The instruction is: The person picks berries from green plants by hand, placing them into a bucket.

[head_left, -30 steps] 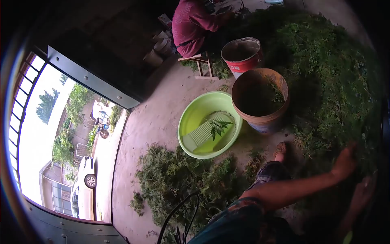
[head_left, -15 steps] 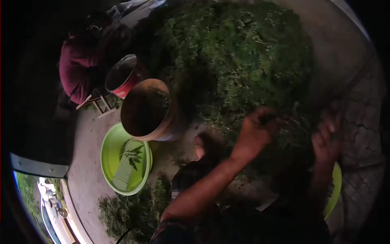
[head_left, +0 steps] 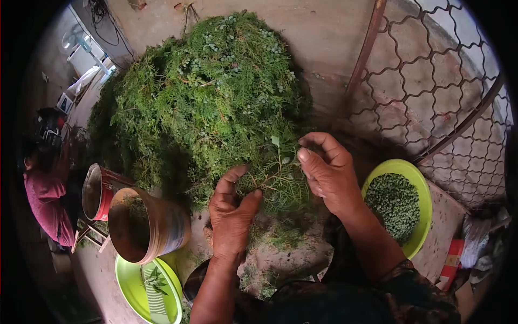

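A green sprig (head_left: 278, 181) with thin twigs lies between my two hands, at the near edge of a large heap of leafy branches (head_left: 216, 92). My left hand (head_left: 232, 210) is at the sprig's left side, thumb and index finger curved apart around its stem end; whether they touch it is unclear. To the right, my right hand (head_left: 330, 170) has its thumb and index finger pinched together; what they hold, if anything, is too small to name. Beside my right forearm, a lime-green basin (head_left: 426, 202) holds many small green berries (head_left: 393, 208).
A rusty bucket (head_left: 175, 224) and a red bucket (head_left: 105, 202) stand at the left. Below them is another green basin (head_left: 125, 286) with a ridged board (head_left: 155, 299). A person in a maroon top (head_left: 48, 202) sits at far left. A metal lattice (head_left: 404, 81) stands at right.
The view has swung right, bringing the lattice and the berry basin into sight. My hands are closer together around the sprig, and the picture is brighter.
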{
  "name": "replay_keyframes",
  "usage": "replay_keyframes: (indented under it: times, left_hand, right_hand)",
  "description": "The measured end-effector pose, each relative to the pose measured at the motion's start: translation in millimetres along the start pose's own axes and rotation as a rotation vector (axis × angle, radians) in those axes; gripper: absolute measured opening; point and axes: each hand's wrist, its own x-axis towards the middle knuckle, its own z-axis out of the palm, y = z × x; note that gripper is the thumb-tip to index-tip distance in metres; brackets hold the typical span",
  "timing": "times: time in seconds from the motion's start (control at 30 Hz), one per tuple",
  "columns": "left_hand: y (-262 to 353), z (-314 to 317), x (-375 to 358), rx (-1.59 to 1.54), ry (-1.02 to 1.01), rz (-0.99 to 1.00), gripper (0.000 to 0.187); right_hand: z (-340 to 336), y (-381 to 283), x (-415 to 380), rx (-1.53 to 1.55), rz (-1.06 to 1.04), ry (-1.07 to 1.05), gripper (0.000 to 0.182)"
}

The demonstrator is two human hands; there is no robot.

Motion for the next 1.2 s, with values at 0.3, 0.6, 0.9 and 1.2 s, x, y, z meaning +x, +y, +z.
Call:
replay_keyframes:
  times: [0.3,0.6,0.9,1.2]
  left_hand:
    - [-1,15,-5,0.223,-0.128,0.096,0.051]
    - [0,19,-6,0.278,-0.15,0.013,0.033]
    - [0,-1,4,0.106,0.017,-0.056,0.014]
    - [1,8,6,-0.051,-0.033,-0.181,0.02]
  right_hand:
    - [-32,3,10,-0.618,0.058,-0.047,0.041]
    - [-37,-8,-4,-0.519,-0.197,-0.096,0.015]
    - [-91,-44,-4,0.015,-0.239,0.348,0.009]
    - [-363,31,-112,-1.966,-0.011,0.976,0.029]
